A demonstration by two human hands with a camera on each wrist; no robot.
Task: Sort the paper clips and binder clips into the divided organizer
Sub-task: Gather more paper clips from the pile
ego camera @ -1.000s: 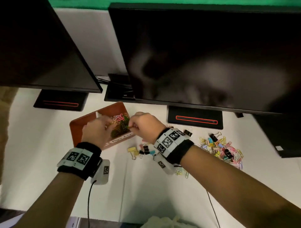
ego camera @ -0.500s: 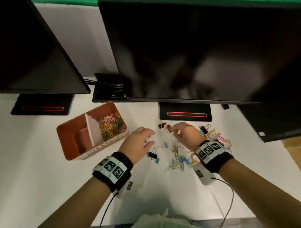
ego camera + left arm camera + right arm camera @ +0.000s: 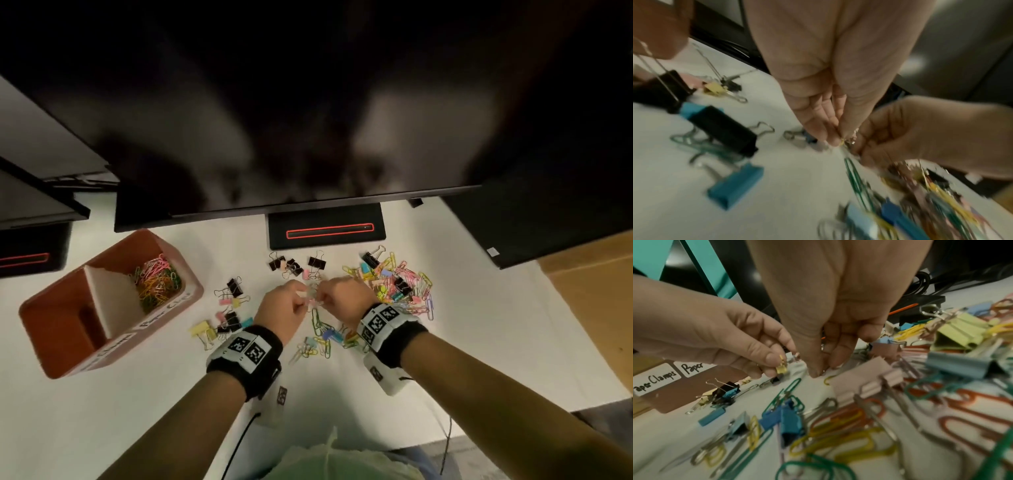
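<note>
Left hand (image 3: 279,313): my thumb and forefinger pinch a small yellow binder clip (image 3: 781,368), lifted just off the white desk (image 3: 102,404).
Right hand (image 3: 346,301): my fingertips (image 3: 815,372) are bunched together, pressed down on the desk right beside my left; they nip at something small and pale (too blurred to name).
Organizer (image 3: 51,346): terracotta box, well to my left, with a white divider; labels on the front wall read "Paper Clamps" and "Paper".
Sorted paper clips (image 3: 156,282): coloured heap in the far compartment.
Loose binder clips (image 3: 229,308): black, pink, yellow and blue, scattered between organizer and hands; more black ones (image 3: 296,265) beyond my fingers.
Mixed pile (image 3: 397,284): paper clips and binder clips tangled, to my right.
Monitor stand (image 3: 327,229): black, behind the clips.
</note>
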